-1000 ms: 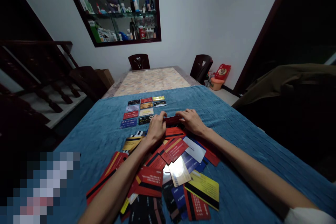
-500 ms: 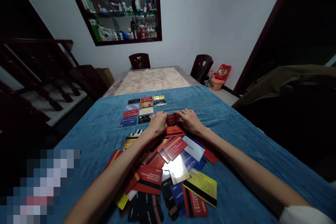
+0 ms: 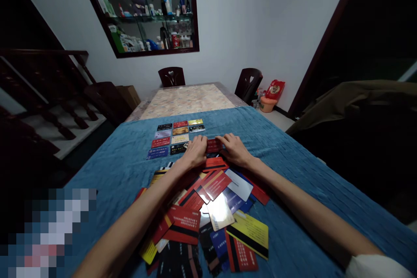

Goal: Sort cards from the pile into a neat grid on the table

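Between my two hands is a dark red card (image 3: 213, 145), gripped at its left end by my left hand (image 3: 195, 151) and at its right end by my right hand (image 3: 236, 150). Its printed face tilts toward me. Nearer to me spreads a loose pile of plastic cards, with a red card (image 3: 217, 184), a white card (image 3: 239, 184), a shiny gold card (image 3: 220, 213) and a yellow card (image 3: 249, 233) on top. My left forearm hides part of the pile. Beyond my left hand, several cards lie in neat rows, among them a blue card (image 3: 157, 153) and a black card (image 3: 177, 148).
A blue cloth (image 3: 293, 208) covers the near part of the table; the far part has a patterned cover (image 3: 189, 97). Dark chairs (image 3: 249, 84) stand around it. A dark draped shape (image 3: 358, 139) is at the right, a wooden railing (image 3: 42, 53) at the left.
The dark red card has tipped up so that more of its face shows, both hands keeping hold of its ends. My left forearm has shifted slightly left. The laid-out rows look the same.
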The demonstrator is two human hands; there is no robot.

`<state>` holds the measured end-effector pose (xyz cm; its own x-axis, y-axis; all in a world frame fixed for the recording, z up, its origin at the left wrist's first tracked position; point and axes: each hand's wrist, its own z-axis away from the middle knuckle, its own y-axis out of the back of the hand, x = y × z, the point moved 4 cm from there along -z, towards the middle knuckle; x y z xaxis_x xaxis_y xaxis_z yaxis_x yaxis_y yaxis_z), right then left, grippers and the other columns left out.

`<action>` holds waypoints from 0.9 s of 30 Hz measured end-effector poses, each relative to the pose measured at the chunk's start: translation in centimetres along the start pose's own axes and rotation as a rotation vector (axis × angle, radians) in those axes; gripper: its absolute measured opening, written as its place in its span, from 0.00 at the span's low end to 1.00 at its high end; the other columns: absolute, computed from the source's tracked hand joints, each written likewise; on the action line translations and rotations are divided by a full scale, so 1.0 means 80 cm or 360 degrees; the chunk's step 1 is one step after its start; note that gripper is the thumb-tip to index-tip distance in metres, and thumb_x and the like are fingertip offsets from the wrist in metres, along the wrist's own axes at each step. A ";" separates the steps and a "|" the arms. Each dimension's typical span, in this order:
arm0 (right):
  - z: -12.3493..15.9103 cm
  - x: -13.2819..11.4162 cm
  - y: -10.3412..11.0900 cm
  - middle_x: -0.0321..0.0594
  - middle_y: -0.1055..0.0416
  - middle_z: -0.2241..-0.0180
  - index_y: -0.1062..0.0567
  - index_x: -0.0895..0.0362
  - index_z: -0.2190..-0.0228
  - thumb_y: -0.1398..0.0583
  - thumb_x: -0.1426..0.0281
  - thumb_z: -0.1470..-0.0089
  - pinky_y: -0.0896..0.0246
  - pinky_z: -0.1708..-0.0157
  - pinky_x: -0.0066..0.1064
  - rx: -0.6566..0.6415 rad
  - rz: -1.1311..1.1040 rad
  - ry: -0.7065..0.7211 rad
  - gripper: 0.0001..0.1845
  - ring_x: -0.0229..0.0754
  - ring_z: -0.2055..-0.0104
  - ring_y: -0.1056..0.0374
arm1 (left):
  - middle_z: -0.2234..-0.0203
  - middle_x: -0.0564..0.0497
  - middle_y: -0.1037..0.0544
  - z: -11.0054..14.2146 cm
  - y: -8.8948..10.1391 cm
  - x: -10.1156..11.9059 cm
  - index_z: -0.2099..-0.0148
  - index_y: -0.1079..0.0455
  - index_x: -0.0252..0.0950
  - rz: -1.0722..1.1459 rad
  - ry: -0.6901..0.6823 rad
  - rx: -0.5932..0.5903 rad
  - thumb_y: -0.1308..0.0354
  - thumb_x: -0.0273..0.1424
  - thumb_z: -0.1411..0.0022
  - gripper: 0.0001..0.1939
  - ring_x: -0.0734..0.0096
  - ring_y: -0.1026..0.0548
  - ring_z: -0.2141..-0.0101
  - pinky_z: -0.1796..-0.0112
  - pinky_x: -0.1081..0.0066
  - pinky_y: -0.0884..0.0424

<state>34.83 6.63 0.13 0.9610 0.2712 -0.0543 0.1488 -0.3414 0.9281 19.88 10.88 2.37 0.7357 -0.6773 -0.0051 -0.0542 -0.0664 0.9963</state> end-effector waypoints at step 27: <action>-0.009 -0.013 0.014 0.51 0.32 0.52 0.34 0.56 0.43 0.38 0.68 0.44 0.42 0.58 0.37 0.0009 -0.0030 0.0174 0.28 0.51 0.52 0.40 | 0.58 0.41 0.26 0.021 0.016 -0.038 0.54 0.38 0.34 0.0280 -0.0368 0.0207 0.46 0.23 0.45 0.14 0.56 0.29 0.57 0.55 0.60 0.30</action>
<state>33.83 6.62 1.51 0.9269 0.3740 -0.0310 0.1681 -0.3400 0.9253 16.44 11.66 3.55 0.5352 -0.8344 0.1319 -0.2639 -0.0168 0.9644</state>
